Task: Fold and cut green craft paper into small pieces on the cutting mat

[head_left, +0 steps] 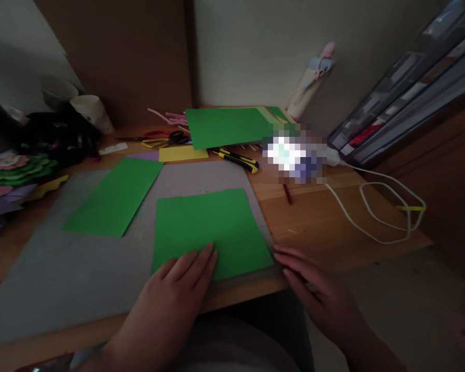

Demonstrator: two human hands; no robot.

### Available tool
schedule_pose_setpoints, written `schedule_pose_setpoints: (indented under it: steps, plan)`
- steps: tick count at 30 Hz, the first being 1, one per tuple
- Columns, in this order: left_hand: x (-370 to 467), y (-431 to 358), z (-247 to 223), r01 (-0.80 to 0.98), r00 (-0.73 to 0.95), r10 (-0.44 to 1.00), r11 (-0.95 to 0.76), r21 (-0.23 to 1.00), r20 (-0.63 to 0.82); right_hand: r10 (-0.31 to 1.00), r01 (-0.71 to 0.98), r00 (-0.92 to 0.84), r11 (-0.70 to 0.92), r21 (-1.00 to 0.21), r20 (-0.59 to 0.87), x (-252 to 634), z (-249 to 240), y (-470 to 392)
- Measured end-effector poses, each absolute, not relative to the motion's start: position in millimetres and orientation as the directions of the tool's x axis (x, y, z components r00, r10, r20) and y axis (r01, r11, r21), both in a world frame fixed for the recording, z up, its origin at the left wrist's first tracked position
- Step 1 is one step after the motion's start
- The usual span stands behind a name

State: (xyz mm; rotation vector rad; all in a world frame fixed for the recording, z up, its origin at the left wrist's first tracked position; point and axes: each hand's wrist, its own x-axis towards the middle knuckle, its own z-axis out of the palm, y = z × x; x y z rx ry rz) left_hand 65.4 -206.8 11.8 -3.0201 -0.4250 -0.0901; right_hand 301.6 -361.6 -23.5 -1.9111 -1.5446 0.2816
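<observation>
A green sheet of paper [207, 222] lies flat on the grey mat [186, 178], close to the table's front edge. My left hand [178, 289] rests on its lower left part, fingers stretched out and pressed flat. Just off the sheet's lower right corner is my right hand [318, 284], its fingers extended and the thumb apart, with nothing visible in it. Whether its fingertips touch the paper's corner I cannot tell. Another green sheet [116, 199] lies at a slant on the mat, to the left.
Behind the mat are a yellow-and-black utility knife [238, 160], scissors [165, 139], a yellow paper strip [183, 153] and more green sheets [225, 126]. A white cable [372, 238] loops at right near a red stick [287, 194]. Paper flowers [17, 168] stand at far left.
</observation>
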Motion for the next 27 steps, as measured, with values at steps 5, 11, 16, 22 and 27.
schedule_pose_setpoints:
  steps: [5, 11, 16, 22, 27]
  plan:
    - [52.2, -199.7, 7.0, 0.216, 0.971, 0.212, -0.976, -0.027, 0.107, 0.942, 0.869, 0.143, 0.028, -0.494, 0.305, 307.6, -31.9, -362.3]
    - [36.8, -201.2, 2.4, 0.219, 0.957, 0.235, -0.97, 0.107, 0.171, 0.922, 0.905, 0.077, 0.095, -0.416, 0.379, 311.0, -37.9, -362.1]
    - [33.6, -199.0, 5.5, 0.208, 0.963, 0.23, -0.967, 0.149, 0.142, 0.923, 0.909, 0.066, 0.101, -0.404, 0.38, 310.1, -37.8, -361.4]
    - [18.5, -176.9, 6.4, 0.167, 0.973, 0.18, -0.981, 0.096, 0.147, 0.915, 0.927, 0.075, 0.083, -0.366, 0.397, 306.5, -40.5, -359.9]
    - [9.0, -163.2, 4.3, 0.246, 0.949, 0.254, -0.967, 0.063, 0.187, 0.889, 0.932, 0.078, 0.095, -0.349, 0.451, 303.5, -43.6, -356.5]
